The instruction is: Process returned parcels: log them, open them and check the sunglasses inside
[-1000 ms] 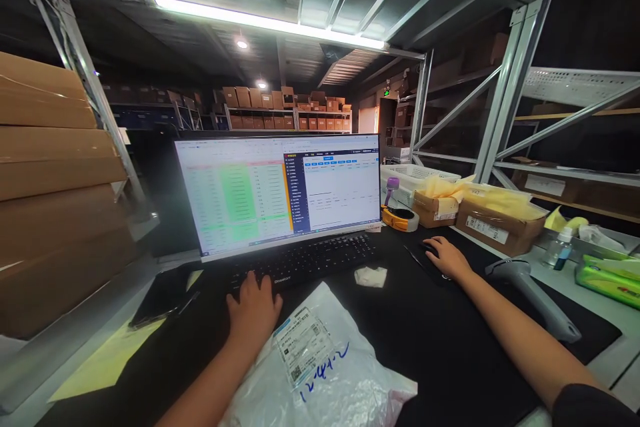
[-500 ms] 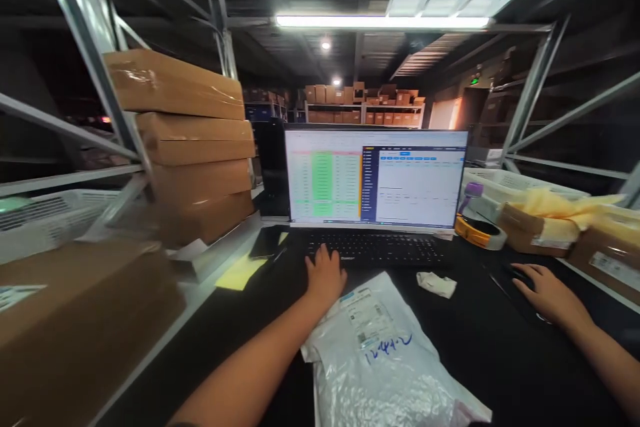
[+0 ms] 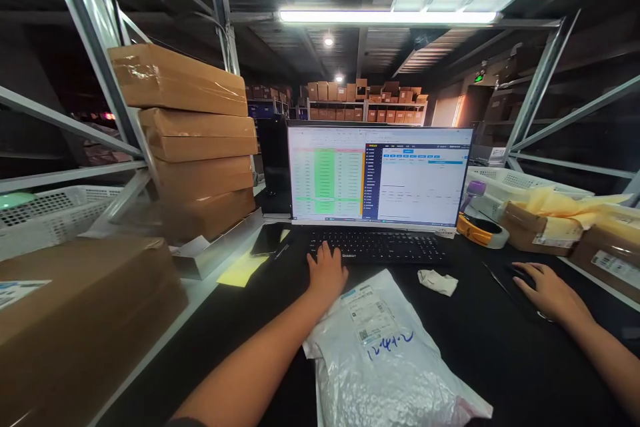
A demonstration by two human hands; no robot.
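Observation:
My left hand [image 3: 327,273] rests with its fingers spread at the lower left part of a black keyboard [image 3: 390,248]. Over on the right, my right hand [image 3: 549,290] is curved around a black computer mouse [image 3: 521,275], which it partly hides. Between my arms lies a white plastic mailer bag [image 3: 385,373] with a printed shipping label [image 3: 369,315] and blue handwriting. Behind the keyboard stands a lit monitor [image 3: 380,177], showing a green-striped spreadsheet beside a page with a dark side menu.
Stacked cardboard boxes [image 3: 200,140] and a large carton [image 3: 85,320] line the left side. A phone [image 3: 269,240] lies by yellow paper [image 3: 240,270]. Crumpled white paper [image 3: 437,282], a tape roll [image 3: 483,232] and small boxes [image 3: 543,230] are to the right.
A blue bar has appeared in the upper right of the page on the monitor. The view has shifted slightly; both hands keep their places.

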